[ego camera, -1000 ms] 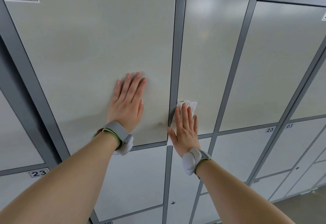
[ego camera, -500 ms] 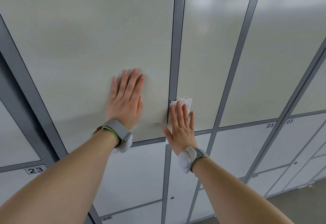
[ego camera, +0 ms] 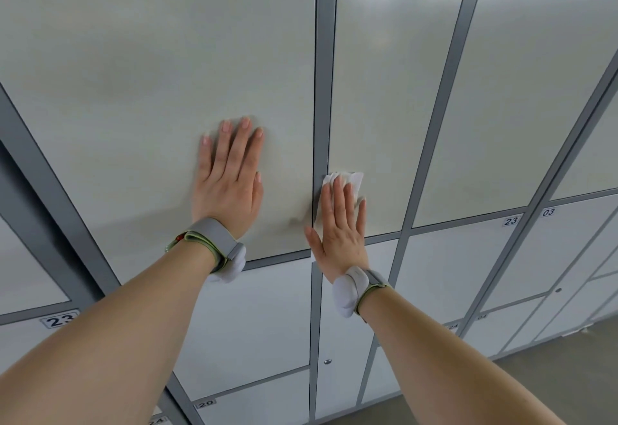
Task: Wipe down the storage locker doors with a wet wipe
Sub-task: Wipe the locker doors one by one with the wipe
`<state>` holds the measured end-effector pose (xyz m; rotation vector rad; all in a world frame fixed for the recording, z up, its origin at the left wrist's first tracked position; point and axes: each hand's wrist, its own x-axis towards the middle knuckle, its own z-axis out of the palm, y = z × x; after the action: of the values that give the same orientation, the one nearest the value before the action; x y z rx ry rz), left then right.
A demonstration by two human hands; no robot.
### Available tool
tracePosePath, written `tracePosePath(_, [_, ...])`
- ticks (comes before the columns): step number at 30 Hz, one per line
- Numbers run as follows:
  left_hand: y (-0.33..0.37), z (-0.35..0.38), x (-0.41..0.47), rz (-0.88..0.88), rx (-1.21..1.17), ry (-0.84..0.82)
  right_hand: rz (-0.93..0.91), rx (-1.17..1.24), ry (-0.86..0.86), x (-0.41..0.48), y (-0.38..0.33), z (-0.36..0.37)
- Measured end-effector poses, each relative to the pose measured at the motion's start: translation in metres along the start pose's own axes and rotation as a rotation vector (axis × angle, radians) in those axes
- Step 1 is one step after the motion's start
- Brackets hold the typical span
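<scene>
My left hand (ego camera: 230,177) lies flat with straight fingers on the wide pale locker door (ego camera: 160,73). My right hand (ego camera: 341,224) presses a white wet wipe (ego camera: 347,180) flat against the lower left corner of the narrow door (ego camera: 394,73) to the right. The wipe pokes out above my fingertips, right beside the grey vertical frame bar (ego camera: 322,90). Most of the wipe is hidden under my palm. Both wrists wear grey bands.
More pale locker doors fill the wall, split by grey frame bars. Number labels read 23 (ego camera: 510,221), 03 (ego camera: 548,212), 23 (ego camera: 59,320) and 20 (ego camera: 204,403). A small lock (ego camera: 327,361) sits on a lower door. Grey floor (ego camera: 551,374) shows at the bottom right.
My right hand with the wipe has slid a little up and left along the narrow door's edge. The view has tilted downward, so the upper label and lock have left the frame.
</scene>
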<state>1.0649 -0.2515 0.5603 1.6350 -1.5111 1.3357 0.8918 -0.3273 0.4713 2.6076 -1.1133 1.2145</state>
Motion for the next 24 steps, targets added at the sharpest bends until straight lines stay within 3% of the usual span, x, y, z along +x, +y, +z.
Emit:
tracePosePath(9, [0.003,0.001,-0.001,-0.015,0.006,-0.001,0.056,-0.064,-0.153,-0.046,0.021,0.022])
tracePosePath(16, [0.005,0.001,-0.004,-0.027,0.008,-0.016,0.069,0.098,-0.009,-0.007,-0.004,-0.002])
tracePosePath(24, [0.006,0.002,-0.008,-0.030,0.020,-0.018,0.043,-0.011,-0.101,-0.038,0.014,0.022])
